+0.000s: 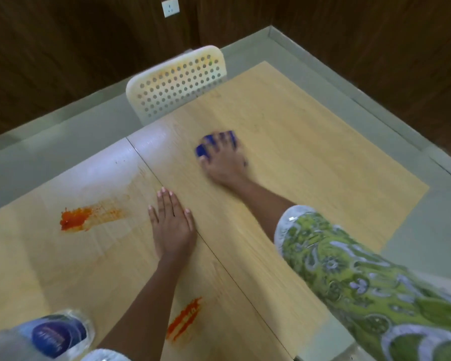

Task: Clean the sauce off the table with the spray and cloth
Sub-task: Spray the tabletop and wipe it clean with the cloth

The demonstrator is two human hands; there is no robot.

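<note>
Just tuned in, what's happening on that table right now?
A person is wiping the wooden table. The right hand presses a blue cloth on the far part of the table, blurred as if mid-wipe. The left hand lies flat on the wood, holding nothing. Two sauce smears are not yet cleaned: one left of the flat hand, one beside the left forearm. A clear bottle with a blue label sits at the near left corner.

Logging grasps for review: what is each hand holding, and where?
Right hand presses on the blue cloth from above; left hand lies flat on the table, holding nothing.
</note>
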